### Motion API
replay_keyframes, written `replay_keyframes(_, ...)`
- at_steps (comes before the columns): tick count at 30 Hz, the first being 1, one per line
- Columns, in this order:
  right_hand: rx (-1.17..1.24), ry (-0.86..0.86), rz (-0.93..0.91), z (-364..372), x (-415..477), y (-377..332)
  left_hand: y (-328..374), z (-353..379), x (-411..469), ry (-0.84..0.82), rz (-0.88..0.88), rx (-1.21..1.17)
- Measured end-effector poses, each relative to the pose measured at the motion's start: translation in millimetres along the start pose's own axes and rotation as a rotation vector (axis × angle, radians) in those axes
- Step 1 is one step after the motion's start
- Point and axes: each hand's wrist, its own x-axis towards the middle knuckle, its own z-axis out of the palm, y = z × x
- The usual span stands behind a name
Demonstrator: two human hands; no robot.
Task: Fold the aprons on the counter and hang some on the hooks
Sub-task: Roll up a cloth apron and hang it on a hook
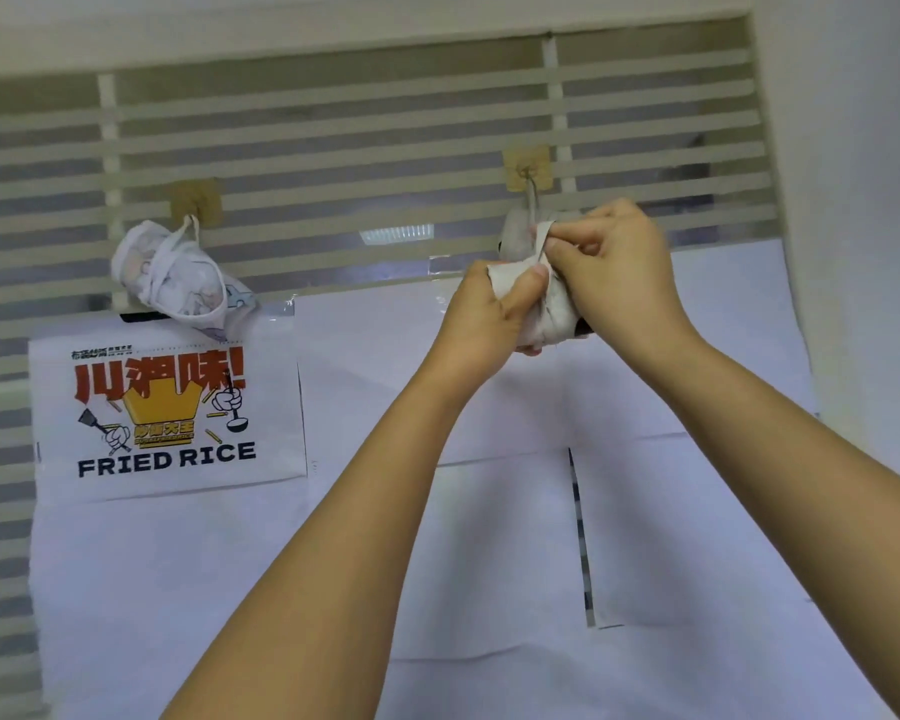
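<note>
The fingers (575, 236) of the right hand (614, 267) are curled together and pinch a pale edge of cloth at the top of the rolled apron (520, 236). The thumb (528, 283) of the left hand (494, 309) presses against the front of the same roll; the remaining left fingers wrap behind it and are hidden, apart from tips showing below the roll. Both hands therefore grip one apron, and they cover most of it, so its shape, pattern and the way it is tied cannot be made out. A dark patch at its lower right edge is too blurred to identify. A thin loop (532, 200) runs up from the roll to the right hook (527, 171), which sits on a tan adhesive pad (515, 155); the hook itself is small and unclear. Both forearms rise from the bottom edge of the view, where they are cut off. Well apart to the left, a second rolled apron (178, 272), white with a faint print and wound with its own strap, hangs tilted from the left hook (196, 202). Its lower end overlaps the top of a poster (162, 413) reading "FRIED RICE". White paper sheets (489, 563) cover the wall below, and a slatted panel (333, 122) carries both hooks.
</note>
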Motion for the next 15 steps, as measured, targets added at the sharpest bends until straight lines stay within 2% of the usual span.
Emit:
replay_keyframes(8,0.035,0.074,0.239,12,98,19,4,8,63,0.021,-0.098,-0.293)
replay_keyframes(11,-0.142,0.012,0.205,17,124,21,11,7,78,-0.052,-0.183,-0.483)
replay_keyframes(15,-0.46,-0.056,0.104,32,157,14,12,4,102,-0.002,-0.277,-0.694)
